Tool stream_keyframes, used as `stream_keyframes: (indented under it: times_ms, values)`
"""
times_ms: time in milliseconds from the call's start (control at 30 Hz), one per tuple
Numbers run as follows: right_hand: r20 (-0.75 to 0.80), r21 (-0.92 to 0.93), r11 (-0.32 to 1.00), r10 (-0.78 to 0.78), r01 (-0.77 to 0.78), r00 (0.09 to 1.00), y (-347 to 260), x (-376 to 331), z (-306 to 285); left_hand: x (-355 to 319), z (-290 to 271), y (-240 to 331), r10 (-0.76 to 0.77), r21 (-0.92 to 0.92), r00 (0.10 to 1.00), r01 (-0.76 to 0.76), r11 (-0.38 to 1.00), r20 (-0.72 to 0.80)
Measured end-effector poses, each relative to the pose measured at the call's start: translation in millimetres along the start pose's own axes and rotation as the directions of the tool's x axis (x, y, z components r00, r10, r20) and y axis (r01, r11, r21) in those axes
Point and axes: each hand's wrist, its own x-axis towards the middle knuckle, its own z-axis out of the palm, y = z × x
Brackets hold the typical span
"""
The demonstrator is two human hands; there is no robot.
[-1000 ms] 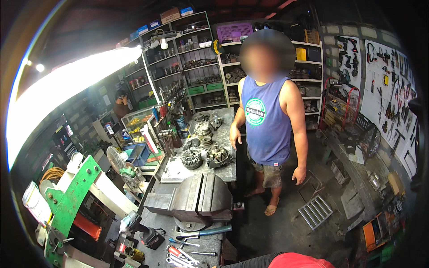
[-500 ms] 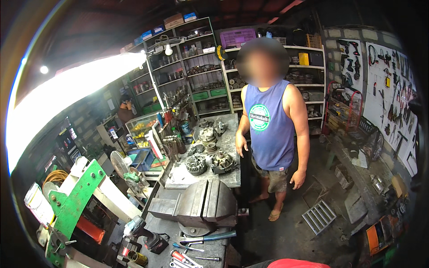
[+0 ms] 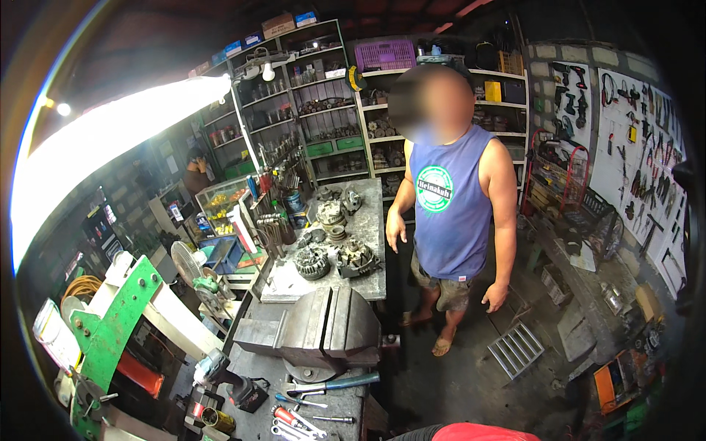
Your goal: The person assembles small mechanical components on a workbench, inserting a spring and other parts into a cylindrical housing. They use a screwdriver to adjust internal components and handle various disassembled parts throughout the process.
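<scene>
Neither of my hands is in view. A patch of red and black clothing (image 3: pixel 478 432) shows at the lower edge, with no fingers visible. Nearest to it on the bench are a blue-handled hammer (image 3: pixel 342 383), a blue screwdriver (image 3: pixel 298 400) and several wrenches (image 3: pixel 298 428). Behind these stands a large grey bench vise (image 3: pixel 331 327). A cordless impact wrench (image 3: pixel 232 382) lies to their left. Beyond the vise, several alternator-like metal parts (image 3: pixel 312 262) rest on a worn worktable (image 3: pixel 283 290).
A person (image 3: pixel 452 206) in a blue sleeveless shirt stands right of the worktable, arms lowered. A slatted metal stool (image 3: pixel 516 349) is on the floor. At left are a green frame (image 3: pixel 121 312) and a fan (image 3: pixel 195 268). Shelves (image 3: pixel 342 154) and a tool board (image 3: pixel 643 162) line the walls.
The whole view has shifted a little, so the bench and shelves sit slightly further left and higher. Against the shelves, the other person stands slightly further right. No tools have visibly moved.
</scene>
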Motion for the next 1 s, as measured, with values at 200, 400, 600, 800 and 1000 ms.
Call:
stream_keyframes:
  times_ms: [200,400,600,800,1000]
  values:
    - [-0.130,-0.057,0.994,-0.102,0.095,0.986,14,3,15,0,1,0,0.035,0.080,0.999,-0.033,0.996,-0.018]
    - [-0.046,0.080,0.997,0.024,-0.021,0.999,8,2,9,6,-1,-14,0.084,-0.010,0.996,-0.084,0.996,-0.004]
    - [-0.083,-0.011,0.999,-0.038,0.037,0.996,14,4,14,5,-11,-14,0.014,-0.062,0.996,-0.009,0.998,0.084]
    - [-0.086,-0.036,0.999,-0.027,0.024,0.996,19,2,14,-12,-20,12,-0.184,-0.293,0.981,0.158,0.943,-0.061]
    - [-0.046,-0.110,0.994,0.004,-0.009,0.999,14,3,7,-30,-53,12,-0.358,-0.582,0.934,0.303,0.755,0.021]
